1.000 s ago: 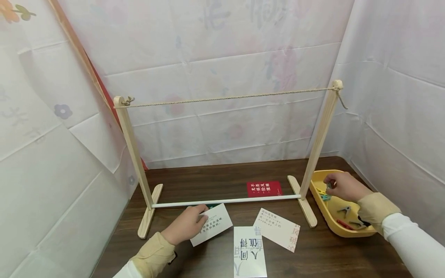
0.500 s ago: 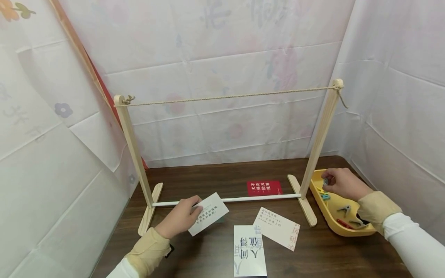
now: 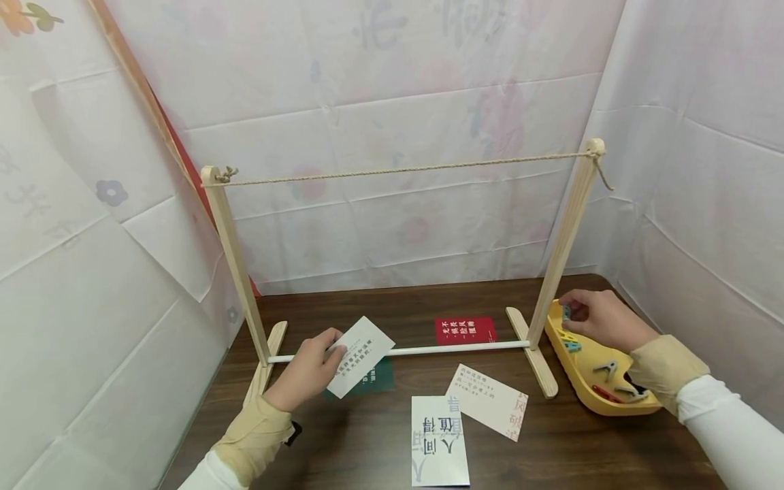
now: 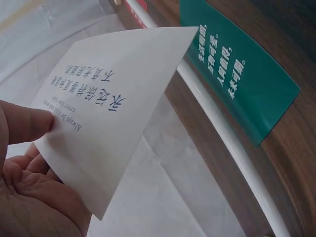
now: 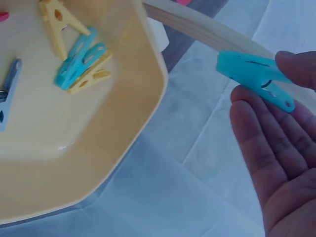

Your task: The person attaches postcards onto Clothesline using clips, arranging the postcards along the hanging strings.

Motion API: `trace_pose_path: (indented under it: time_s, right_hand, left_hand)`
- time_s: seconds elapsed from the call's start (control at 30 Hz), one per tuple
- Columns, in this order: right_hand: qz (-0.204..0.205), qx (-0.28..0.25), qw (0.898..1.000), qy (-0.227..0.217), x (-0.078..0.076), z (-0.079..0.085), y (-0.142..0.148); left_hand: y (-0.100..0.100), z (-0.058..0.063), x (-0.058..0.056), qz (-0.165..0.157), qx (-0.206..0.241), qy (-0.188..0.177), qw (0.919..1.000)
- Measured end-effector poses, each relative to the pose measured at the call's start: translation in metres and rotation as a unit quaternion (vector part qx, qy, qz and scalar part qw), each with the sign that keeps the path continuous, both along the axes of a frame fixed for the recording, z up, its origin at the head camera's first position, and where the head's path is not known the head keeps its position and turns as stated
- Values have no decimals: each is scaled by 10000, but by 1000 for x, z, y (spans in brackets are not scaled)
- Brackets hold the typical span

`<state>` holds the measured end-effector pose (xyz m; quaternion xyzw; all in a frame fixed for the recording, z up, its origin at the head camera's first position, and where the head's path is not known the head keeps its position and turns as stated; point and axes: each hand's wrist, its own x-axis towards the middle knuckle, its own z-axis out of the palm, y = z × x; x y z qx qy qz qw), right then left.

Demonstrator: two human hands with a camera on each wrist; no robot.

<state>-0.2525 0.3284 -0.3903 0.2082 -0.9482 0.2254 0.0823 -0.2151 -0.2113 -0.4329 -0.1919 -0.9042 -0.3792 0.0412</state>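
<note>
1. Head view, left: the left hand [image 3: 306, 371] pinches a white card [image 3: 361, 357] between thumb and fingers. The card tilts above the table [image 3: 367, 449], covering part of a green card [image 3: 380, 381].
2. Head view, right: the right hand [image 3: 606, 321] is over the far part of a yellow tray [image 3: 591, 357], a small clothespin [image 3: 566, 314] pinched at its fingertips.
3. Left wrist view: the thumb presses the card's printed face, with the fingers curled behind it. The green card lies beside a white rod [image 4: 232, 143].
4. Right wrist view: the clothespin is turquoise, its handles held between the thumb and the fingers beneath. Other clothespins [image 5: 79, 59] lie inside the tray.
</note>
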Motion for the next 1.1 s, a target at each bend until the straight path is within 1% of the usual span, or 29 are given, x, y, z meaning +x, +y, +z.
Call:
trace_pose_path:
  time_s: [0.13, 0.33, 0.5, 0.7, 0.8, 0.93, 1.1]
  right_hand:
    - [53, -94, 9999, 90, 3, 3, -6]
    - [184, -118, 9995, 214, 8, 7, -15]
    - [342, -186, 9985, 391, 12, 11, -23]
    - [496, -271, 9957, 732, 15, 14, -34]
    - [505, -281, 9948, 836, 16, 16, -40]
    - [519, -288, 9941, 909, 18, 18, -46]
    - [595, -407, 9931, 922, 20, 20, -55]
  left_hand:
    - [-3, 3, -1, 162, 140, 163, 9996]
    - [-8, 7, 0, 349, 337, 291, 9984]
    - [-12, 6, 1, 499, 453, 474, 9966]
    - [-14, 4, 0, 636, 626, 849, 9924]
    - [-16, 4, 0, 731, 770, 891, 9903]
    - [-18, 5, -1, 856, 940, 961, 9872]
    - [-20, 6, -2, 907, 1056, 1195, 9830]
